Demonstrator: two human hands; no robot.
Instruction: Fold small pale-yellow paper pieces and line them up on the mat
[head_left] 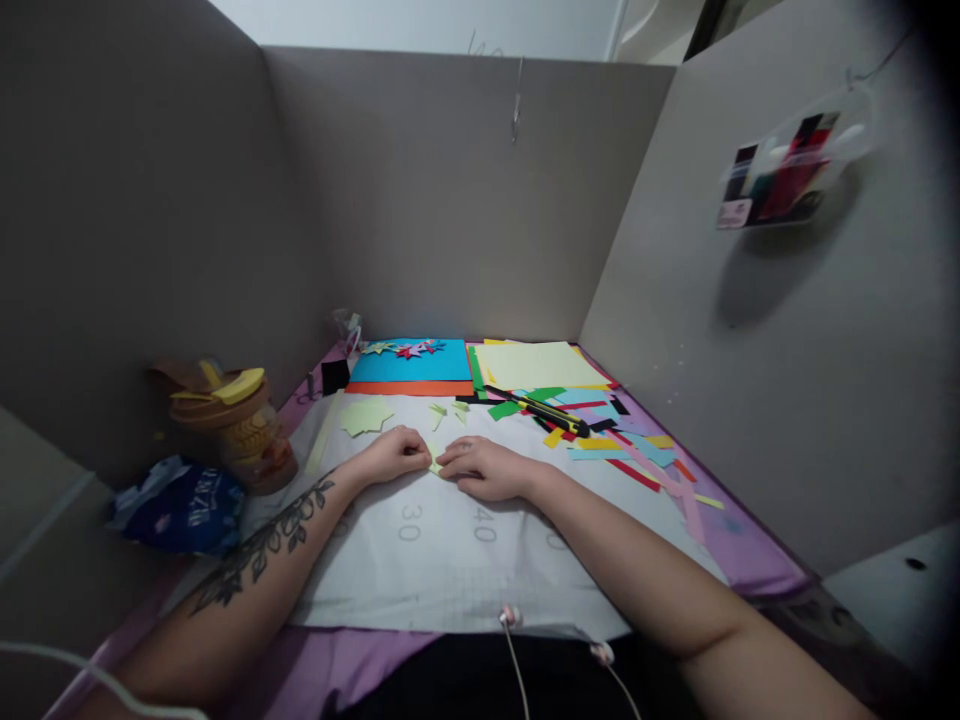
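Note:
Between my hands, over the white sheet, is a small pale yellow-green piece of paper (435, 467). My left hand (397, 454) pinches its left side with curled fingers. On the other side, my right hand (484, 467) has its fingertips on the paper, thumb and fingers bent close together. Just beyond the fingers lie two small folded pale green pieces (438, 415). A stack of pale green cut shapes (366, 416) rests beyond my left hand.
Coloured strips (637, 450) and a black and yellow cutter (551, 412) lie at the right. Behind are a blue sheet (442, 362) with paper stars and a pale sheet stack (540, 364). A plastic cup (259, 445) and blue packet (184, 507) stand left. Grey panels surround the table.

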